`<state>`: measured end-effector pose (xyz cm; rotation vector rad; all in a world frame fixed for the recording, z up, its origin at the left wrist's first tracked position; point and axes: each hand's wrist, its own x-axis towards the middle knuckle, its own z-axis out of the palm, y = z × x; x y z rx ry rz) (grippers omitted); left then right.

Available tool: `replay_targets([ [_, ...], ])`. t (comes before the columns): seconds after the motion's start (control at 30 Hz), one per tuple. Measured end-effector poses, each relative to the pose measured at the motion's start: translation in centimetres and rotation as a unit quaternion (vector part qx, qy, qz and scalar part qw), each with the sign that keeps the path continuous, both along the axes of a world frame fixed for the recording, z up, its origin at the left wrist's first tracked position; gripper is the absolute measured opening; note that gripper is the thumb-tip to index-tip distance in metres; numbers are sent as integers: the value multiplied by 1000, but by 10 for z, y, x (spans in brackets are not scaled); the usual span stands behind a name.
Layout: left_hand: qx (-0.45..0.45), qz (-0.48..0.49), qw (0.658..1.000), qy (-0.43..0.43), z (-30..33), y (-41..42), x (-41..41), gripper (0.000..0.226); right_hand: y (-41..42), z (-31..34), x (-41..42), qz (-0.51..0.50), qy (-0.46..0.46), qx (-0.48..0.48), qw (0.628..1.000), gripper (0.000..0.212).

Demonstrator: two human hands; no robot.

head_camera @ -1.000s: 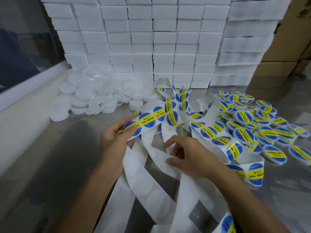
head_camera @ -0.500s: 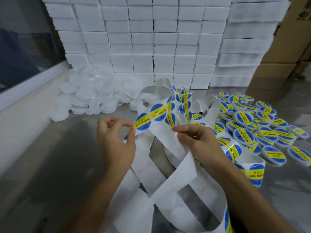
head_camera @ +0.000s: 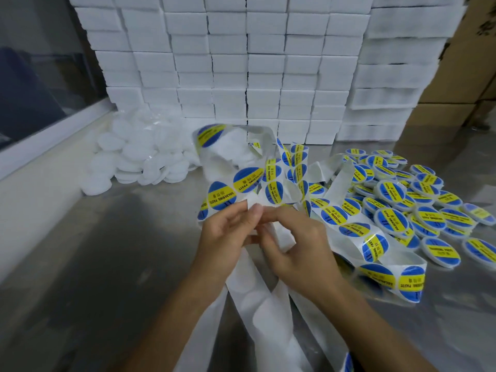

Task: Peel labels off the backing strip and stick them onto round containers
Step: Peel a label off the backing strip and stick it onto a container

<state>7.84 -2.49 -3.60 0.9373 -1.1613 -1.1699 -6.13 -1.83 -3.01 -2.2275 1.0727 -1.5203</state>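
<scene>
A long white backing strip (head_camera: 256,304) loops over the steel table, carrying round blue-and-yellow labels (head_camera: 221,196). My left hand (head_camera: 222,237) pinches the strip just below a label. My right hand (head_camera: 295,245) meets it fingertip to fingertip on the same strip. A pile of plain white round containers (head_camera: 134,157) lies at the back left. Labelled round containers (head_camera: 426,210) are heaped at the right.
Stacked white boxes (head_camera: 241,63) form a wall behind the table. Brown cartons (head_camera: 461,76) stand at the far right. A white ledge and window (head_camera: 40,130) run along the left. Bare steel tabletop (head_camera: 94,264) shows at the front left.
Both hands have come together at the centre. The strip was pulled up and over, its labelled loop swinging toward the back, while emptied backing slid down toward me.
</scene>
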Motion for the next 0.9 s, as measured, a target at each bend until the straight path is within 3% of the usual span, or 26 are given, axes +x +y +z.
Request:
replay_targets([
  [0.17,58,5,996,73,1,0,5,35,-1,-2,0,33,-16,28,999,22],
  [0.37,132,18,987,93,3,-2,7,34,-4,-5,0,19,-88,94,991,20],
  [0.5,139,-86,981,108,6,1,9,32,-8,-2,-1,50,-188,244,950,21],
  [0.63,143,-126,974,120,7,1,10,34,-9,-1,-6,82,-246,301,918,23],
  [0.73,146,-123,975,112,6,0,12,35,-12,-2,-8,55,-257,278,924,23],
  [0.9,129,-78,986,68,4,1,9,27,-13,-6,-9,-18,-138,110,984,22],
])
